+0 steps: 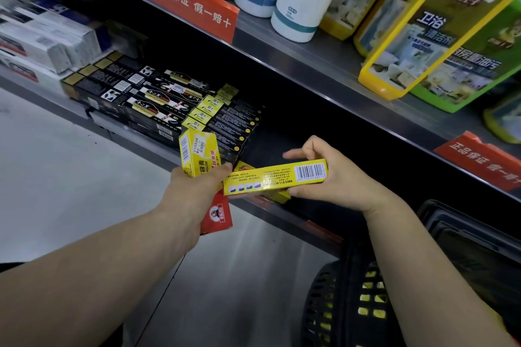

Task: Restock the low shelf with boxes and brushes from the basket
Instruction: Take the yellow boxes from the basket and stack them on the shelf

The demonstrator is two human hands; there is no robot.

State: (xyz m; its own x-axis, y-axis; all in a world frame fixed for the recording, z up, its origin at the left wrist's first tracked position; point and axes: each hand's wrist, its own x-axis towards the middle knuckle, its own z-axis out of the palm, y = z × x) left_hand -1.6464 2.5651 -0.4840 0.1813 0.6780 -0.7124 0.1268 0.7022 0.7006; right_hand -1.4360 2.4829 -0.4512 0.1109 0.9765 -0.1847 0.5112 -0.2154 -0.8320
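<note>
1. The yellow box (275,177) lies level, just before the low shelf (180,153); the right hand (324,175) pinches its barcode end, index finger straight.
2. The left hand (194,189) grips an upright yellow box (197,156) beside the stacked black boxes (169,104).
3. Best slid in flat, parallel to that stack; the basket (352,301) waits below right.

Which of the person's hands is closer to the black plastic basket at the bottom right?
The right. The right hand, holding a long yellow box, is above the black plastic basket. The left hand, gripping an upright yellow box, is farther left, near the stacked black boxes.
</note>
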